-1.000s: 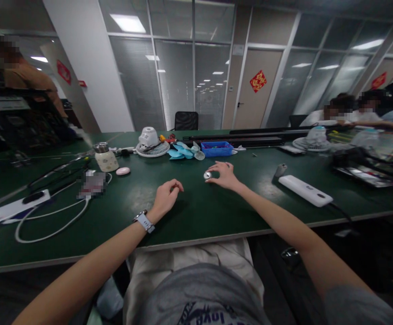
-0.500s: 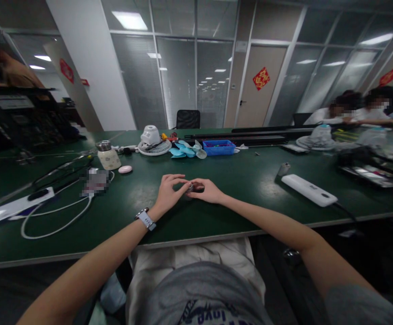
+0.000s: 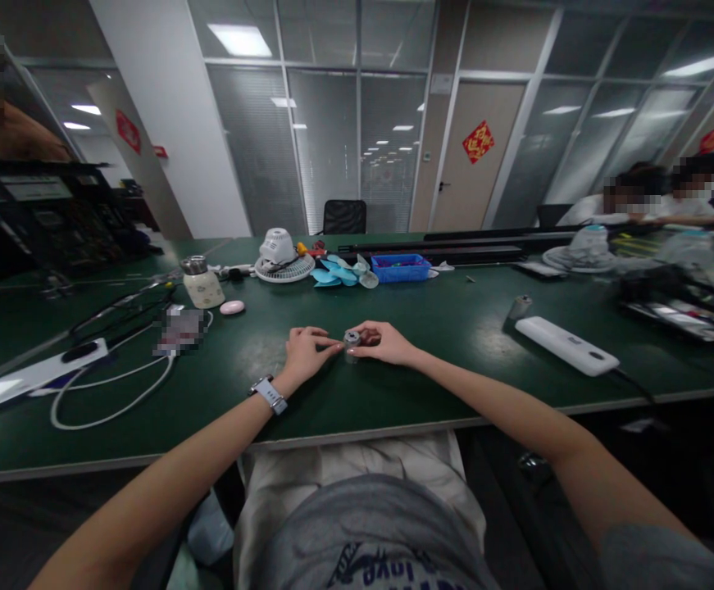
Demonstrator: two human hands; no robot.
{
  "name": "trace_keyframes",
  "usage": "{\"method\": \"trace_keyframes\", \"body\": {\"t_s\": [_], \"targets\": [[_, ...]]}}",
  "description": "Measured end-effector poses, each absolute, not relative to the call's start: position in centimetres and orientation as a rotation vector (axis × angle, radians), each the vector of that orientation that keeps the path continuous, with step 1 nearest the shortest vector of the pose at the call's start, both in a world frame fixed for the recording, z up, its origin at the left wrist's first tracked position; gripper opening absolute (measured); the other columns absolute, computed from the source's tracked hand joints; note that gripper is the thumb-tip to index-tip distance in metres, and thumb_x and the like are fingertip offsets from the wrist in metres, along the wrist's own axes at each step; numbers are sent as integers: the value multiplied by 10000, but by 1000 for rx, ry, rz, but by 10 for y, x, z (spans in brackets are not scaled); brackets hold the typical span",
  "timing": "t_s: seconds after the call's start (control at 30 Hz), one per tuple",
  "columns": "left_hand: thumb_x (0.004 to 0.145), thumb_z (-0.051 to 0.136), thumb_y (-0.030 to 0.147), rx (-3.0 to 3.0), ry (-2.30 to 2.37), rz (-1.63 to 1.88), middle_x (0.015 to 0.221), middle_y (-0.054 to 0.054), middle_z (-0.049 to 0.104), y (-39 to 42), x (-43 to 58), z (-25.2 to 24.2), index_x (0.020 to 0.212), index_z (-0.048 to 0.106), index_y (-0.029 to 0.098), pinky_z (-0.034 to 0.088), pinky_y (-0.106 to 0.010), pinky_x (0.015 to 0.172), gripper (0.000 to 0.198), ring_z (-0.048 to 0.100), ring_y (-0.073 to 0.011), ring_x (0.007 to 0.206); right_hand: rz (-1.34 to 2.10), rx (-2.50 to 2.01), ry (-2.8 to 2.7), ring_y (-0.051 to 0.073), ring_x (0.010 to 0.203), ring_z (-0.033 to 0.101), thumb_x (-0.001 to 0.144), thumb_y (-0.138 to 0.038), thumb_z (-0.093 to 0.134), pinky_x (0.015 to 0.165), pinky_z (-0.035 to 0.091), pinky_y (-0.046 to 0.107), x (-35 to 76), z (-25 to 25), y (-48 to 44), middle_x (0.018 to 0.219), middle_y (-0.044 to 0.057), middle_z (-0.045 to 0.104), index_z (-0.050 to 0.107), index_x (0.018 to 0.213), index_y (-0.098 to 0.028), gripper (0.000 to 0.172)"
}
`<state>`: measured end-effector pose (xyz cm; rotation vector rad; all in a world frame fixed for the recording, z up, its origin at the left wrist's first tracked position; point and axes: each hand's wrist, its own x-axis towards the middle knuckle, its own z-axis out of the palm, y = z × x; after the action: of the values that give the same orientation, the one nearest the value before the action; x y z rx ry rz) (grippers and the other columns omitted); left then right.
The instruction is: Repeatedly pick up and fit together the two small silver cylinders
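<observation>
A small grey metal cylinder point(image 3: 352, 347) stands upright at the middle of the green table, a dark detail showing on its top. My right hand point(image 3: 386, 342) holds it from the right between thumb and fingers. On its left side, my left hand point(image 3: 306, 351) has its fingers apart, with a fingertip at or just beside the cylinder; contact cannot be made out. A second, similar grey cylinder point(image 3: 520, 307) stands farther right, behind a white power strip point(image 3: 566, 344).
Behind my hands are light-blue fan blades point(image 3: 339, 271), a blue basket point(image 3: 401, 272) and a white fan part point(image 3: 279, 256). A cream bottle point(image 3: 204, 287), a pink oval case point(image 3: 232, 307) and a white cable point(image 3: 114, 427) lie left. People sit at the far right.
My left hand has drawn back slightly to the left from the cylinder. The cylinder now shows upright and less covered, with my right hand still around it.
</observation>
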<state>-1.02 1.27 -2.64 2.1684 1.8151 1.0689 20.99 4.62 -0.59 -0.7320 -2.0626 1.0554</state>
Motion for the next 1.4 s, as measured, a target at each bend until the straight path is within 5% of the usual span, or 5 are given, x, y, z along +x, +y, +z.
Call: {"method": "trace_keyframes", "body": {"t_s": [0.33, 0.63, 0.97, 1.2, 1.4], "targets": [[910, 473, 379, 2029, 1958, 1318, 1130, -113, 652, 9, -5, -16, 1138, 714, 269, 348, -450, 986, 349, 484, -278, 1105, 619, -643, -2210, 169, 874, 679, 768, -356, 723, 850, 524, 306, 209, 5, 36, 1040, 34, 729, 711, 1090, -210, 354], [800, 371, 218, 1984, 1824, 1296, 706, -29, 661, -1, -3, -5, 626, 612, 223, 401, -321, 774, 298, 579, -218, 818, 209, -1338, -2027, 183, 790, 679, 723, -360, 737, 751, 523, 292, 301, 10, 113, 916, 44, 747, 735, 1071, -200, 383], [746, 379, 213, 1916, 1731, 1310, 552, 7, 556, -7, 2, -1, 581, 544, 210, 345, -255, 586, 233, 519, -155, 576, -316, -2197, -1512, 279, 1015, 637, 855, -290, 604, 897, 437, 412, 419, 15, 154, 1112, 154, 688, 675, 1191, -192, 357], [739, 377, 220, 1920, 1721, 1286, 562, 3, 564, -6, 2, 0, 580, 543, 209, 349, -256, 596, 230, 530, -158, 595, -465, -2190, -1470, 282, 1122, 515, 908, -214, 515, 956, 317, 431, 427, 6, 153, 1217, 185, 606, 601, 1264, -150, 371], [739, 380, 234, 1972, 1714, 1293, 564, 1, 556, -5, 2, -1, 574, 540, 207, 344, -264, 613, 231, 526, -161, 602, -505, -1624, -1804, 296, 1259, 433, 947, -325, 502, 1034, 265, 467, 345, 17, 127, 1369, 161, 537, 666, 1226, -177, 356]]}}
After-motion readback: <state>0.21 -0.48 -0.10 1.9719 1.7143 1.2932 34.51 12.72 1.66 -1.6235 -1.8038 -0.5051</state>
